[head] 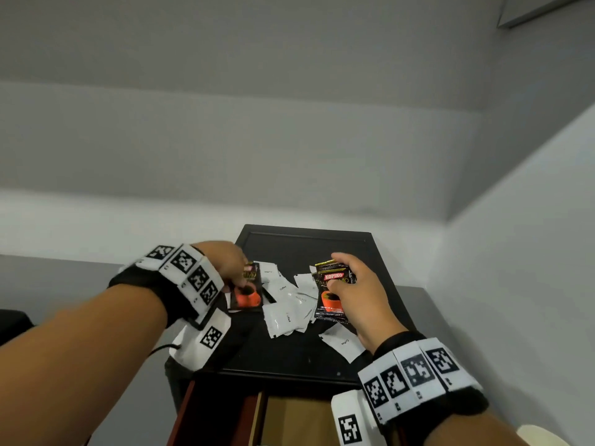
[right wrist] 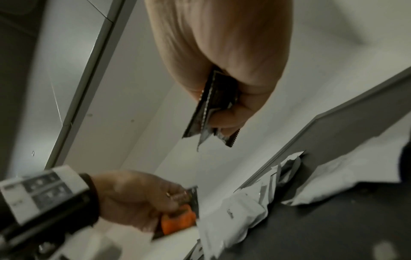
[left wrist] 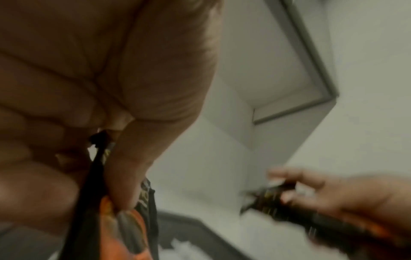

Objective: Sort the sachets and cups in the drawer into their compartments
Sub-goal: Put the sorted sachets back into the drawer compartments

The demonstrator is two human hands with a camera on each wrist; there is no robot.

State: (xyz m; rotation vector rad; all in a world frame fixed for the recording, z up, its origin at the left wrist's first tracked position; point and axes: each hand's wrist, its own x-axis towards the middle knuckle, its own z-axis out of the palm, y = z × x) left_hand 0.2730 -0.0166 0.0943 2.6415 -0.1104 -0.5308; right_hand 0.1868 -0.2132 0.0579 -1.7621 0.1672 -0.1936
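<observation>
On the black tray (head: pixel 380 268) above the open drawer (head: pixel 289 416), both hands were collecting dark coffee sachets out of a loose scatter of white sachets (head: pixel 289 304). The left hand (head: pixel 222 262) had its thumb and curled fingers pinched on a small stack of dark sachets (head: pixel 246 291) at the tray's left edge; the left wrist view showed the thumb pressed flat against the packet face. The right hand (head: pixel 357 291) pinched a second stack of dark sachets (head: pixel 333 296), at least 2 by the offset top edges, fingers at the top and thumb across the front. From the right wrist view, several serrated edges fanned out below that pinch.

The step in hand looked like gathering 1 kind before dropping it into its compartment. To do it well, each stack should be squared so no packet slips from the fan, and lifted clear of the white sachets so none are dragged along. The drawer's compartments were mostly hidden, and no cups were visible.
</observation>
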